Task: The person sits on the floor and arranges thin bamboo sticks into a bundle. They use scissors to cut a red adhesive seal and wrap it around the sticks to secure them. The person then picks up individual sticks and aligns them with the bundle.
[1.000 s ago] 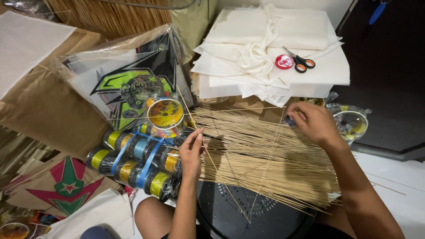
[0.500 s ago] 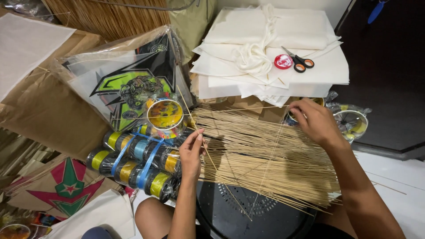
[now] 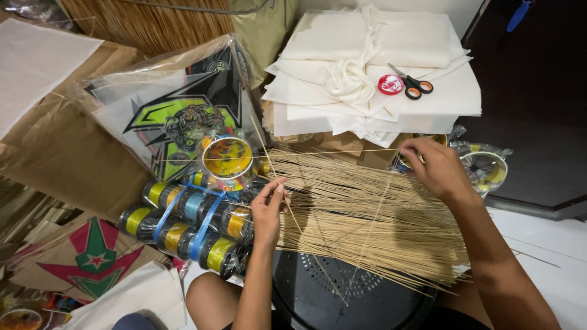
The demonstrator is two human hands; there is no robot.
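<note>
A black perforated stool [image 3: 354, 299] is seen at the bottom centre, and a bundle of thin bamboo sticks [image 3: 373, 214] is spread across it, filling the middle of the frame. The left hand [image 3: 269, 208] is placed at the left end of the sticks, fingers curled and pinching a stick. The right hand [image 3: 437, 168] is laid on the upper right of the bundle, fingers bent down onto a single stick [image 3: 318, 153] that is stretched across the top; a firm grip cannot be told. Rolls of thread [image 3: 183, 223] bound with blue strap are found just left of the left hand, a yellow spool [image 3: 227, 157] above them. A printed kite in plastic [image 3: 177, 116] is seen in the upper left. A stack of white paper [image 3: 373, 73] is set at the upper centre, with scissors [image 3: 413, 85] and a red tape roll [image 3: 390, 84] on top
</note>
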